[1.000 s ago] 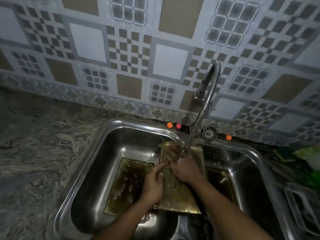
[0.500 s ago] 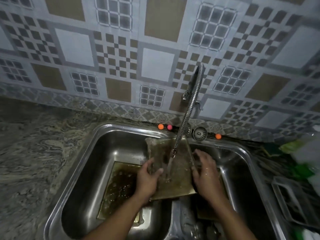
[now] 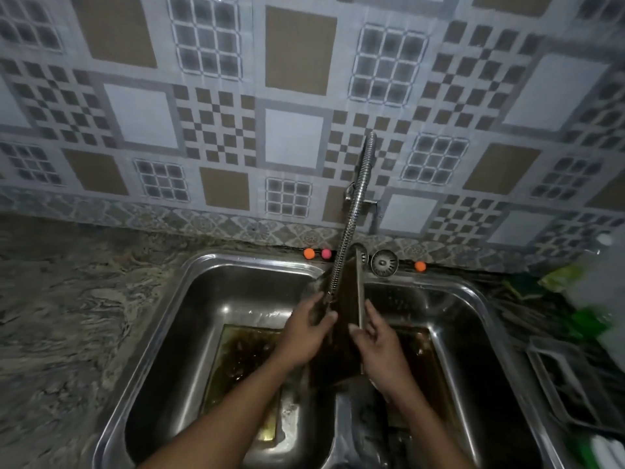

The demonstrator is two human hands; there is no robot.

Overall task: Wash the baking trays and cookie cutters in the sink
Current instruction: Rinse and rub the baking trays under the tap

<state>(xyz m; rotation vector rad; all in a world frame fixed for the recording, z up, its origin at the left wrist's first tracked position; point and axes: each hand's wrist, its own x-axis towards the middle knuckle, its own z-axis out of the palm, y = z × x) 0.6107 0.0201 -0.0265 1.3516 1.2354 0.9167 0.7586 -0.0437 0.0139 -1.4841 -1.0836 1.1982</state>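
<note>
A brownish baking tray [image 3: 351, 292] stands almost on edge over the divider of the double steel sink [image 3: 189, 299], under the flexible tap hose [image 3: 351, 218]. My left hand [image 3: 304, 333] grips its left side near the hose end. My right hand [image 3: 378, 346] holds its right rim between thumb and fingers. Another greasy tray [image 3: 236, 363] lies flat in the left basin, and a third tray [image 3: 419, 353] lies in the right basin, partly hidden by my right arm. No cookie cutters can be made out.
A marbled stone counter [image 3: 61, 316] runs left of the sink. Two small orange and pink balls [image 3: 316, 253], a metal strainer plug [image 3: 384, 263] and another orange ball [image 3: 420, 266] sit on the back rim. A rack [image 3: 571, 384] and green items [image 3: 595, 319] crowd the right.
The tray lay flat on the divider under my rubbing hands; both hands lifted it and tipped it up onto its edge under the hose.
</note>
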